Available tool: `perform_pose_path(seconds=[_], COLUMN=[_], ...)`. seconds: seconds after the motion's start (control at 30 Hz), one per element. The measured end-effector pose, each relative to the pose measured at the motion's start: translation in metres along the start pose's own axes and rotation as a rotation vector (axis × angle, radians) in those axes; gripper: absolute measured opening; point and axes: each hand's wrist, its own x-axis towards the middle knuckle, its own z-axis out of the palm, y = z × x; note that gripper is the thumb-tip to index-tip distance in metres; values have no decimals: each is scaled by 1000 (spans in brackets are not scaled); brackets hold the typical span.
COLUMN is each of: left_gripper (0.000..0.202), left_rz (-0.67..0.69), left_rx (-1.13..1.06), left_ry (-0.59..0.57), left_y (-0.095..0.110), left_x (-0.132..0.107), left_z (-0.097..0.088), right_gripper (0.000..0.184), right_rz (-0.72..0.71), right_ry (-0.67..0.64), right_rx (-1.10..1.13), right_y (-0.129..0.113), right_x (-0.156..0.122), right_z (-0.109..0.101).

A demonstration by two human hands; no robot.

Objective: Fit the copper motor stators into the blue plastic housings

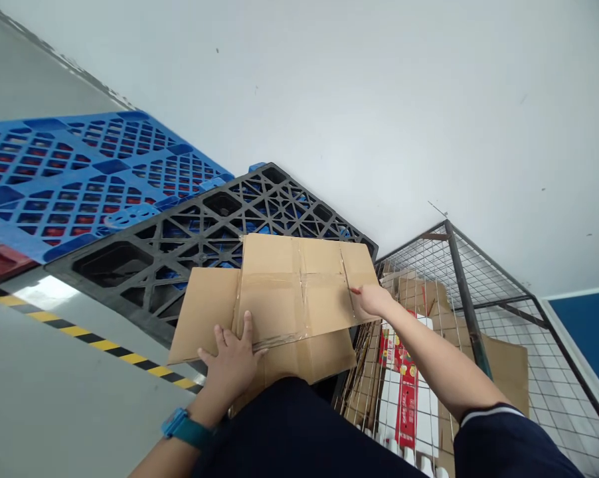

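A flattened cardboard box (pixel 274 302) with clear tape along its seams lies on top of a black plastic pallet (pixel 274 199). My left hand (pixel 232 358) rests flat on its near left part, fingers spread, with a blue watch on the wrist. At the right side of the cardboard, my right hand (pixel 375 300) is closed around a small red thing (pixel 355 290); its tip touches the cardboard near a taped seam, and most of it is hidden in the fist. Another brown cardboard panel (pixel 324 355) shows beneath the near edge.
A wire cage (pixel 471 312) with folded cartons, one a red and white carton (pixel 408 398), stands close on the right. Blue pallets (pixel 110 166) are at the left. Yellow and black tape (pixel 105 345) marks the floor. A white wall (pixel 379 119) rises behind.
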Motion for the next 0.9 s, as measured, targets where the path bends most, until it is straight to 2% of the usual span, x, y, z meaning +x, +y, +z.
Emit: perform_pose_path(seconds=[0.1, 0.17, 0.27, 0.37, 0.43, 0.5, 0.63, 0.73, 0.8, 0.83, 0.9], left_gripper=[83, 86, 83, 84, 85, 85, 84, 84, 86, 86, 87], left_rz=[11, 9, -2, -9, -25, -38, -34, -12, 0, 4, 9], left_rx=[3, 18, 32, 36, 43, 47, 28, 3, 7, 19, 57], left_ry=[17, 15, 0, -6, -7, -16, -15, 9, 21, 26, 35], left_y=[0, 0, 1, 2, 2, 3, 2, -1, -3, -3, -3], left_x=[-2, -3, -3, -3, -2, -3, -2, 2, 4, 5, 4], left_z=[-3, -4, -4, -3, -3, -3, -1, 5, 8, 9, 7], right_gripper=[41, 39, 42, 45, 46, 45, 44, 48, 43, 39, 38], right_rz=[-207, -341, -445, -495, -526, -487, -302, -228, -204, -203, -203], right_ry=[56, 56, 33, 30, 38, 35, 14, 18, 57, 98, 202], right_rx=[21, 6, -55, -72, -81, -102, -152, -222, -238, -205, -26], right_y=[-30, -52, -72, -73, -65, -45, 31, 84, 93, 87, 59], right_x=[20, 34, 51, 64, 72, 76, 72, 66, 65, 66, 69], right_z=[-22, -26, -19, -9, -6, -5, -4, -4, -6, -7, -3])
